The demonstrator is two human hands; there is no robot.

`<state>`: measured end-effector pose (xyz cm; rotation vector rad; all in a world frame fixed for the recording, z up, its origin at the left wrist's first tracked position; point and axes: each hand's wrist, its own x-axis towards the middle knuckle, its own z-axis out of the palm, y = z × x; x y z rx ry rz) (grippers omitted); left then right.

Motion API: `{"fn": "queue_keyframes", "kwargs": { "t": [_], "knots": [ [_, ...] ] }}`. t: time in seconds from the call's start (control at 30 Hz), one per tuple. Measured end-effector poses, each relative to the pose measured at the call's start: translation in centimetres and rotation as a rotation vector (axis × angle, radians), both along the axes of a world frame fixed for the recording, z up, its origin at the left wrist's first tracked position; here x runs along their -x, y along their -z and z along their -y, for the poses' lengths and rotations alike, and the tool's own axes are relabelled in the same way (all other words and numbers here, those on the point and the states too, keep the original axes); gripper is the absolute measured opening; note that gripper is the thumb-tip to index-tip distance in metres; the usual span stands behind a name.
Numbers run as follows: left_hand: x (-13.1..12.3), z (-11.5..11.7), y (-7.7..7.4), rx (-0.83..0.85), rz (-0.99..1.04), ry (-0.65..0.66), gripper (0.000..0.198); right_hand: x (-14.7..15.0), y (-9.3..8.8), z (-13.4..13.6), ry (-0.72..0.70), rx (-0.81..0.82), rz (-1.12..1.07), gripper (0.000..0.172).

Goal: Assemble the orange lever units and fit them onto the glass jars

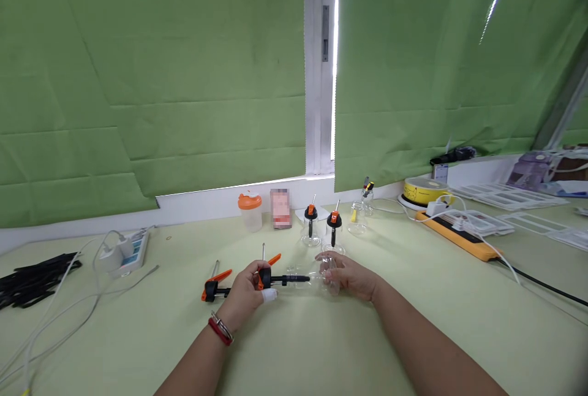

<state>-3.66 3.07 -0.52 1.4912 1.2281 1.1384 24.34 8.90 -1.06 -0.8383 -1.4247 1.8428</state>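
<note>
My left hand (250, 289) is closed on a black pump head with an orange lever (274, 279), held on its side. Its dark tube points right, into or just in front of the neck of a clear bottle (331, 274); the clear walls make this hard to tell. My right hand (351, 276) grips that bottle by its wide end, also tilted sideways. A second orange and black pump head (215, 285) lies left of my left hand, partly hidden by it. Behind my hands two clear bottles stand upright with pump heads fitted, a left one (311, 224) and a right one (334, 230).
At the back are an orange-lidded cup (250, 211), a pink box (280, 208) and clear bottles (358, 218). An orange power strip (459, 236) and yellow disc case (425, 192) are right. A white power strip (128, 255), cables and black straps (37, 276) lie left.
</note>
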Motion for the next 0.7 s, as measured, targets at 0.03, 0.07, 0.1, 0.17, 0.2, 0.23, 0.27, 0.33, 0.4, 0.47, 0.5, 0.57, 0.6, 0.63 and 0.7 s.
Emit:
{"fn": "queue_keyframes", "kwargs": {
  "t": [0.03,0.07,0.1,0.17,0.2,0.23,0.27,0.33,0.4,0.47,0.5,0.57,0.6,0.63,0.7],
  "knots": [
    [-0.1,0.0,-0.1,0.002,-0.004,-0.013,0.042,0.1,0.0,0.0,-0.009,0.007,-0.013,0.047],
    [-0.2,0.1,-0.2,0.002,-0.006,-0.026,0.043,0.2,0.0,0.0,-0.017,0.016,-0.029,0.046],
    [-0.3,0.2,-0.3,0.003,-0.006,-0.037,0.043,0.2,0.1,0.0,-0.025,0.023,-0.043,0.045],
    [-0.4,0.3,-0.5,0.003,-0.002,-0.045,0.042,0.0,0.1,0.0,-0.037,0.028,-0.054,0.044],
    [-0.4,0.3,-0.6,0.002,0.000,-0.042,0.042,-0.1,0.0,0.0,-0.040,0.023,-0.049,0.044],
    [-0.4,0.4,-0.7,0.001,0.001,-0.039,0.042,-0.3,0.0,0.0,-0.041,0.014,-0.038,0.045],
    [-0.4,0.5,-0.8,-0.001,-0.001,-0.039,0.042,-0.4,-0.1,-0.1,-0.042,0.003,-0.025,0.046],
    [-0.3,0.5,-0.8,-0.006,-0.018,-0.055,0.042,-0.8,-0.1,-0.1,-0.047,-0.017,-0.005,0.048],
    [-0.2,0.5,-0.9,-0.010,-0.043,-0.079,0.041,-0.9,-0.2,-0.2,-0.048,-0.032,0.002,0.049],
    [-0.4,0.5,-0.9,-0.009,-0.052,-0.081,0.041,-0.7,-0.2,-0.1,-0.054,-0.041,0.008,0.049],
    [-0.5,0.6,-0.9,-0.008,-0.047,-0.070,0.041,-0.4,-0.3,0.0,-0.060,-0.046,0.013,0.049],
    [-0.9,0.7,-0.9,-0.001,-0.035,-0.032,0.042,0.2,-0.3,0.3,-0.076,-0.049,0.019,0.049],
    [-1.2,0.8,-0.9,0.004,-0.035,-0.013,0.042,0.5,-0.3,0.5,-0.081,-0.047,0.015,0.050],
    [-1.4,0.9,-0.9,0.008,-0.040,0.004,0.043,0.8,-0.3,0.6,-0.086,-0.043,0.010,0.049],
    [-1.8,1.0,-0.9,0.012,-0.055,0.022,0.043,1.2,-0.4,0.9,-0.090,-0.038,-0.002,0.049]
  ]
}}
